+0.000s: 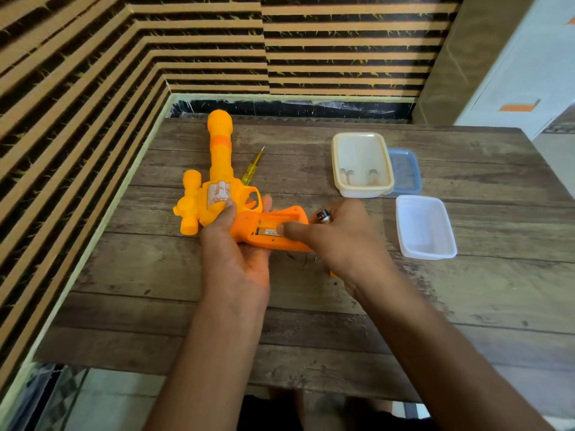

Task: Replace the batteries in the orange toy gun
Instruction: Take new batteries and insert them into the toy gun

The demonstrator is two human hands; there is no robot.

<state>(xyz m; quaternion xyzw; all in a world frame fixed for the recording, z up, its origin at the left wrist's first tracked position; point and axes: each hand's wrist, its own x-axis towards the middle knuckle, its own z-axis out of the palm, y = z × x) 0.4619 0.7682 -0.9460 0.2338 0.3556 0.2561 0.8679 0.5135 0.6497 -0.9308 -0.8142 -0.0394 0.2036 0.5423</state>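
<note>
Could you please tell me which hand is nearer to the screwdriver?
Left. The left hand holds the gun beside the screwdriver; the right hand, holding a battery, is farther right.

Beyond your right fingers (342,211) the cream tub (335,160) and clear tub (424,231) blocked you; the screwdriver (252,168) lay past your left fingers (228,209); the table (155,275) nearer you was open.

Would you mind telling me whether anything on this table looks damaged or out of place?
Only the sticker on the toy gun, beside the left hand, looks scuffed and partly worn away; nothing else stands out.
</note>
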